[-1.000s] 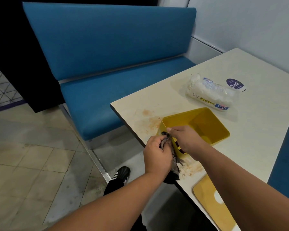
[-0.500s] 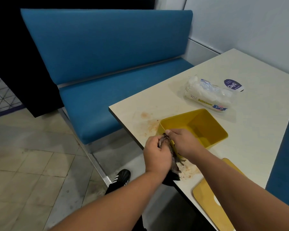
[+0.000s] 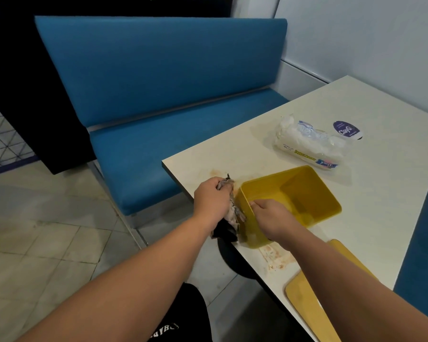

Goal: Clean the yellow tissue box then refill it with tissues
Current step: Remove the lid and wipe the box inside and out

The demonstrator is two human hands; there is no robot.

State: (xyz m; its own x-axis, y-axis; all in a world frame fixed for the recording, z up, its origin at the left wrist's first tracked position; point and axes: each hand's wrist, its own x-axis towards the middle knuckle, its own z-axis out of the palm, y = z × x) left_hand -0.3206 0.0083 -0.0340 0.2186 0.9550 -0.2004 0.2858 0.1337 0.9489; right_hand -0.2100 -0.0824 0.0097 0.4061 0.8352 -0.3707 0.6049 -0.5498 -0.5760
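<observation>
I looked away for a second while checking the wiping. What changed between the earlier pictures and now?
The left hand slid the rag from the near corner of the yellow tissue box along its outer left wall, away from the right hand. The right hand still grips the near rim. The tissue pack and yellow lid stayed put.

Quick count: one yellow tissue box (image 3: 307,193), one yellow lid (image 3: 314,299), one pack of tissues (image 3: 309,144), one grubby rag (image 3: 232,213), one purple sticker (image 3: 346,129), two hands, one desk (image 3: 381,193), one blue bench seat (image 3: 158,95).
</observation>
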